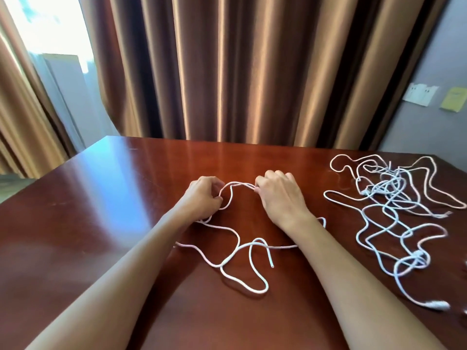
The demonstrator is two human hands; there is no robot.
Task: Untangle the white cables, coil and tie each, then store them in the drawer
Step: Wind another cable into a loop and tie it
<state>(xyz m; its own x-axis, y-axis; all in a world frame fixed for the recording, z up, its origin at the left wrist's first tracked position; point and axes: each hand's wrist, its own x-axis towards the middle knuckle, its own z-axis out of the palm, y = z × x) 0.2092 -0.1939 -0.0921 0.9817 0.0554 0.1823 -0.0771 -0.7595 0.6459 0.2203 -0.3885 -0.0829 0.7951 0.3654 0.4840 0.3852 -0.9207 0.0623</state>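
One white cable point(237, 251) lies loose in the middle of the dark red wooden table point(106, 198), looping toward me with a free end near the front. My left hand point(202, 197) pinches a small loop of it, and my right hand point(280, 193) pinches the same cable a short span to the right, so an arc of cable runs between the two hands. A tangled heap of white cables point(394, 205) sprawls on the right side of the table, apart from both hands. No drawer is in view.
Brown curtains point(227, 72) hang right behind the table's far edge, with a bright window point(50, 29) at the left. A grey wall with sockets point(419, 93) stands at the right. A cable plug point(438, 304) lies near the table's front right.
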